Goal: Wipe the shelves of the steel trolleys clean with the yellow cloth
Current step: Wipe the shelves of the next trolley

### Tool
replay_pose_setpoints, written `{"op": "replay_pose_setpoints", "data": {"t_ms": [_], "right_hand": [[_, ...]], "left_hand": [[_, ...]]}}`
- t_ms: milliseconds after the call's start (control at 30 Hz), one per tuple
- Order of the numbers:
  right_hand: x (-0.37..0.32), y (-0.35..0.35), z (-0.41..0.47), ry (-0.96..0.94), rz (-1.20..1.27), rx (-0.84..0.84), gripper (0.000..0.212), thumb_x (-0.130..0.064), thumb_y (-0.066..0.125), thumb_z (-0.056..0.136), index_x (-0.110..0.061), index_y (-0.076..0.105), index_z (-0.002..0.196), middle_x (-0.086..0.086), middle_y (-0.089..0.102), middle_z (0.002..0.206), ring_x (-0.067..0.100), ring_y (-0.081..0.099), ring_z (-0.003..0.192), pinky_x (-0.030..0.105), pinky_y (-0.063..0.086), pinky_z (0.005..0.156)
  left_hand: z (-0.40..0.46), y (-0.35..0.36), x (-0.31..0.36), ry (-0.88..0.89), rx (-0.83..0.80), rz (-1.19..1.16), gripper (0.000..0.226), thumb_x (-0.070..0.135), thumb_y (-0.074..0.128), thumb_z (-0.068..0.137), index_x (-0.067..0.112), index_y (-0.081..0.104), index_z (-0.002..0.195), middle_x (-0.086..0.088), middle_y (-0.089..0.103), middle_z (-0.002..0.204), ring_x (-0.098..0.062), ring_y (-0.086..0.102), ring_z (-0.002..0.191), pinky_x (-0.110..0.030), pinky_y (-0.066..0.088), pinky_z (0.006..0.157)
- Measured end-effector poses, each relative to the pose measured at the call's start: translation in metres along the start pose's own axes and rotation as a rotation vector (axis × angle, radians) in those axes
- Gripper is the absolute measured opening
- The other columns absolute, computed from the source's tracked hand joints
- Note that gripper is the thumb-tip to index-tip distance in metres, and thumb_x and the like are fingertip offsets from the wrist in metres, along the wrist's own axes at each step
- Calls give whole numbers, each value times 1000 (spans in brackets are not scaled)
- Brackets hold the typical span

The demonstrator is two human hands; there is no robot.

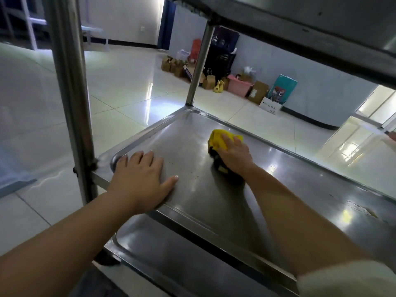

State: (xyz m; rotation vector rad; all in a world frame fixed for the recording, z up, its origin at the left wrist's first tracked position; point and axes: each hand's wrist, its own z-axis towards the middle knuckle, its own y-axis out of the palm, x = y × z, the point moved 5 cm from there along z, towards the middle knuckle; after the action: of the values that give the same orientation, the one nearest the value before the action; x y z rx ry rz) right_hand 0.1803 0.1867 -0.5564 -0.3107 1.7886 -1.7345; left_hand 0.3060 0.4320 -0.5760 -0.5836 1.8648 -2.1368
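Observation:
A steel trolley's middle shelf (188,133) fills the centre of the head view, shiny and reflective. My right hand (234,152) presses the crumpled yellow cloth (217,137) flat against the shelf near its far side, fingers laid over the cloth. My left hand (140,179) rests palm down with fingers spread on the near left corner of the same shelf. A lower shelf (171,254) shows beneath. The underside of the top shelf (300,22) hangs overhead.
Two steel uprights (70,99) (199,63) stand at the shelf's left corners. A dull stain (362,209) marks the shelf at right. Cardboard boxes (258,92), a pink bin (239,84) and dark crates (222,54) line the far wall on a glossy tiled floor.

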Motion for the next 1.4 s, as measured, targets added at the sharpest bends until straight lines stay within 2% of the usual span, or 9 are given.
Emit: {"op": "replay_pose_setpoints", "data": {"t_ms": [167,367,633,733,900,1067,1167,1300,1400], "right_hand": [[-70,28,28,-16,36,-101,55,-49,35,94,-43,17,145,2,1,160,37,0,144,57,6,115],[-73,28,-36,-488,107,-65,59,-50,37,88,-43,25,145,1,16,159,17,11,144,32,5,115],[-120,40,52,-62,129,-68,50,-49,33,93,-48,23,142,-1,12,157,35,9,143,59,9,113],[-165,57,27,-237,112,-111,53,-53,36,91,-47,26,142,2,11,158,35,6,143,62,11,112],[-152,50,-52,-596,93,-163,46,-47,40,94,-51,30,139,-4,16,158,24,10,145,46,14,117],[-91,20,-72,-438,220,-139,60,-48,36,77,-50,37,137,-6,24,156,18,18,143,37,15,118],[-115,30,-66,-380,130,-111,59,-50,34,78,-52,34,137,-5,20,157,25,18,143,49,17,116],[-165,49,-84,-592,109,-178,53,-48,32,85,-52,32,139,-3,19,158,26,13,145,53,15,115],[-158,42,-103,-718,135,-216,57,-44,30,85,-42,35,142,-3,21,158,14,10,146,42,8,118]], "left_hand": [[1,-2,-11,-86,45,53,86,74,2,80,26,26,147,-3,29,155,-23,23,143,-55,6,117],[-3,-2,-16,-167,37,14,82,74,6,77,26,33,138,-4,30,152,-25,23,141,-59,7,115],[-12,-12,-6,-135,143,72,90,68,-9,80,19,30,145,-7,42,146,-25,35,137,-61,6,115],[-11,-11,-13,-220,176,12,98,78,-7,79,14,6,152,-10,27,156,-27,23,144,-61,7,115],[-14,-12,-15,-267,196,-133,113,90,-5,67,16,-3,153,-10,11,161,-31,10,147,-61,6,115],[-25,-12,-25,-212,203,-191,105,81,-2,75,13,3,153,-14,12,160,-34,9,147,-48,9,120],[-36,-8,-36,-120,154,-124,109,86,-5,72,13,0,153,-10,7,161,-27,6,148,-42,8,121],[-51,-11,-47,-100,136,-23,121,93,3,65,8,7,152,-11,19,159,-25,18,145,-41,17,119],[-61,-11,-47,-88,102,-42,123,95,15,65,9,4,153,-10,17,160,-23,18,146,-38,14,120]]}}
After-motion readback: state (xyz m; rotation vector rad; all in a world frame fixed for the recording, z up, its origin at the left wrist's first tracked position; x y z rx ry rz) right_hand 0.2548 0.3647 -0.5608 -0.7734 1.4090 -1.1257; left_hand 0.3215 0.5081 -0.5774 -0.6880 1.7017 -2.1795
